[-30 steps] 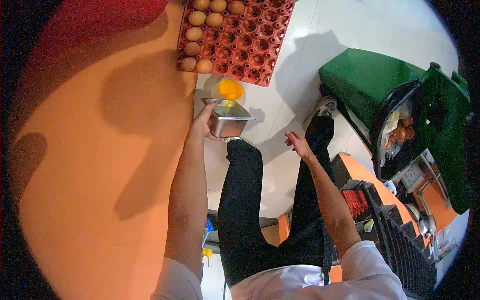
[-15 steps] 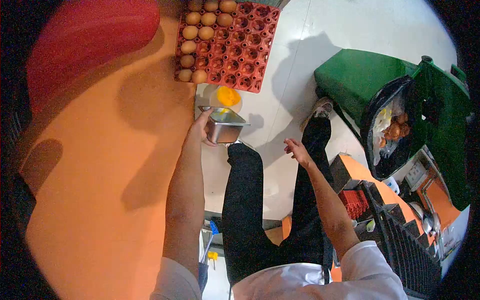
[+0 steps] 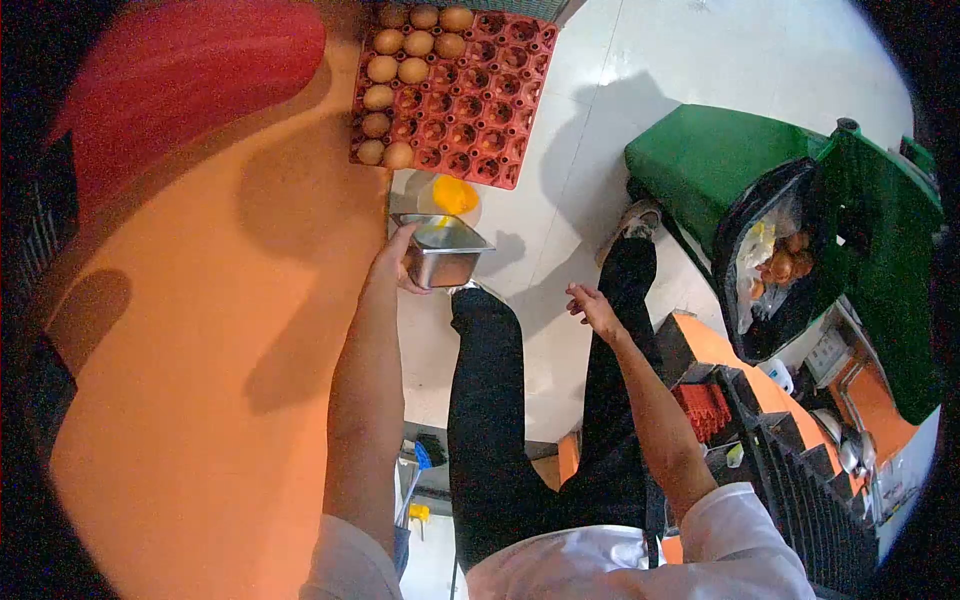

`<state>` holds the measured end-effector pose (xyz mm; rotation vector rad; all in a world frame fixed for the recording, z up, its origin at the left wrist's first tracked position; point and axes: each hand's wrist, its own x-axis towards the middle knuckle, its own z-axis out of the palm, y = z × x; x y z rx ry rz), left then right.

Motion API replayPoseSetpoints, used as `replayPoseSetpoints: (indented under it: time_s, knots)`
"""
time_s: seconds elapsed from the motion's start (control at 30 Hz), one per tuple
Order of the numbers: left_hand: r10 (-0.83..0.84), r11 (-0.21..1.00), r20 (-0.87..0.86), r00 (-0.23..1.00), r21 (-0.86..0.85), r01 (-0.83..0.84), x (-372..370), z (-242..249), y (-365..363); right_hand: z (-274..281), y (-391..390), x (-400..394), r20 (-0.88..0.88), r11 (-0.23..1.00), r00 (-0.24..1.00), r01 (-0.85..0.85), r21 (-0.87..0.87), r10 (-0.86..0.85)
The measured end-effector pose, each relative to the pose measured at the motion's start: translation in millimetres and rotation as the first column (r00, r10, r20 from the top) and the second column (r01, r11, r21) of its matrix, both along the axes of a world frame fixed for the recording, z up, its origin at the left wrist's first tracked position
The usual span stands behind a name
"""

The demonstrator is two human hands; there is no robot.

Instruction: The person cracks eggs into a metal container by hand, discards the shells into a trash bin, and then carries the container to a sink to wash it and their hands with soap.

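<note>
My left hand [image 3: 398, 262] grips the left side of a small steel pan [image 3: 448, 268], its thumb at the rim and fingers around the side. A yellow streak shows at the pan's far edge. Just beyond it, a pale round container holds bright yellow egg yolk [image 3: 455, 194]; the pan hides its near part. My right hand [image 3: 595, 308] hovers over my right leg with loosely bent fingers apart, and nothing shows in it. Ahead, a red egg tray [image 3: 500, 115] carries brown eggs [image 3: 397, 155] along its left side and far corner; its other cups are bare.
An orange countertop [image 3: 200, 380] spans the left, with a red rounded object [image 3: 190, 80] at its far end. On the right stands an open green bin [image 3: 715, 150] lined with a black bag containing eggshells [image 3: 785, 262]. Shelving with a red basket [image 3: 705, 412] stands nearer me.
The view has shifted slightly. My right hand's fingers have bent a little more; my left hand keeps the steel pan in nearly the same place.
</note>
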<state>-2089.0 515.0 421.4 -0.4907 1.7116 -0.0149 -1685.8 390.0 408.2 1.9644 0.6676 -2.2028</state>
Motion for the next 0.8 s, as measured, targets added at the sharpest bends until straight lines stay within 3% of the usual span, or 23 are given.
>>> replayPoseSetpoints:
  time_s: [0.23, 0.3, 0.4, 0.43, 0.5, 0.53, 0.63, 0.7, 0.73, 0.8]
  knots:
    - [0.179, 0.983, 0.009, 0.984, -0.043, -0.178, -11, -9, -23, 11, 1, -1, 0.011, 1.0, 1.0, -0.004, -0.018, 0.004]
    - [0.115, 0.982, -0.006, 0.993, 0.154, -0.113, -9, 9, -36, 20, -4, -1, 0.016, 1.0, 1.0, -0.012, -0.028, 0.013]
    - [0.234, 0.971, 0.111, 0.966, 0.028, -0.238, -23, -16, -54, 21, -1, 0, 0.01, 0.999, 0.999, -0.034, -0.03, 0.035]
    - [0.236, 0.97, 0.111, 0.965, 0.031, -0.24, -15, 3, -49, 23, 0, 0, 0.009, 0.999, 0.999, -0.037, -0.027, 0.037]
    - [0.073, 0.948, 0.112, 0.991, 0.301, -0.104, -1, 40, -48, 28, 4, 0, 0.011, 0.998, 0.998, -0.06, -0.018, 0.06]
    - [0.077, 0.946, 0.114, 0.99, 0.306, -0.109, -5, 28, -59, 33, 7, -2, 0.013, 0.998, 0.998, -0.065, -0.013, 0.065]
    - [0.235, 0.879, 0.231, 0.944, 0.364, -0.307, -14, 2, -81, 42, 32, -14, 0.051, 0.989, 0.999, -0.013, 0.148, 0.005]
    - [0.287, 0.807, 0.224, 0.931, 0.467, -0.361, -11, -12, -100, 48, 64, -23, 0.089, 0.809, 0.978, -0.208, 0.549, 0.19]
    - [0.336, 0.727, 0.223, 0.915, 0.557, -0.402, -11, -20, -109, 54, 86, -32, 0.133, 0.698, 0.977, -0.211, 0.684, 0.166]
    - [0.412, 0.703, 0.261, 0.873, 0.519, -0.487, -10, -17, -115, 73, 144, -60, 0.213, 0.469, 0.966, -0.257, 0.845, 0.145]
